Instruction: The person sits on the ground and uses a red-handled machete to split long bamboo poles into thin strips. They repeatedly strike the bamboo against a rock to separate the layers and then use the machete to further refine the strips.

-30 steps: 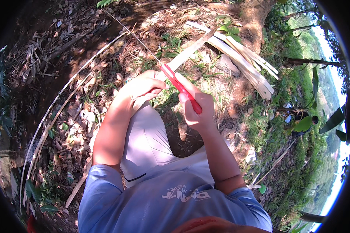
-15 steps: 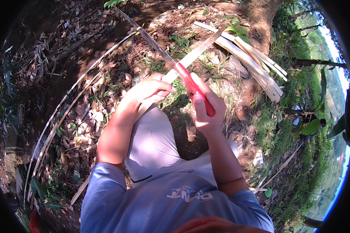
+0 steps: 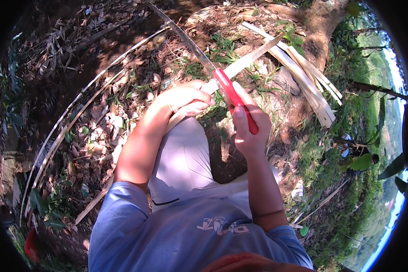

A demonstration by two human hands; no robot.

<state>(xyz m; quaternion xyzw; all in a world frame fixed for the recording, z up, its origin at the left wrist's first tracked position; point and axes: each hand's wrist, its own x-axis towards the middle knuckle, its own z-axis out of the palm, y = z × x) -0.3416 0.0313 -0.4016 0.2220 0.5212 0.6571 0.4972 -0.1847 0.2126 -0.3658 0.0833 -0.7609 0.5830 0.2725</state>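
My left hand (image 3: pixel 186 100) is closed around a long, pale strip of split wood or bamboo (image 3: pixel 247 61). The strip slants from the upper right, through that hand and over my left thigh, and passes beneath my forearm to the lower left. In my right hand (image 3: pixel 254 122) is a machete with a red handle (image 3: pixel 231 93); the thumb lies along the handle. Its long, narrow, dark-stained blade (image 3: pixel 186 40) points up and left. Where handle and blade meet, the machete crosses the strip, just beyond my left fingers.
Several pale split strips (image 3: pixel 303 79) lie in a pile by a tree trunk (image 3: pixel 324 29) at the upper right. Long, thin curved strips (image 3: pixel 70 122) stretch along the left over dry leaves. A grassy slope (image 3: pixel 371 181) falls away on the right. Something red (image 3: pixel 31 245) lies lower left.
The whole view has shifted slightly, so the scene sits a little lower and further right. Both hands keep the same grips, with the machete still across the strip.
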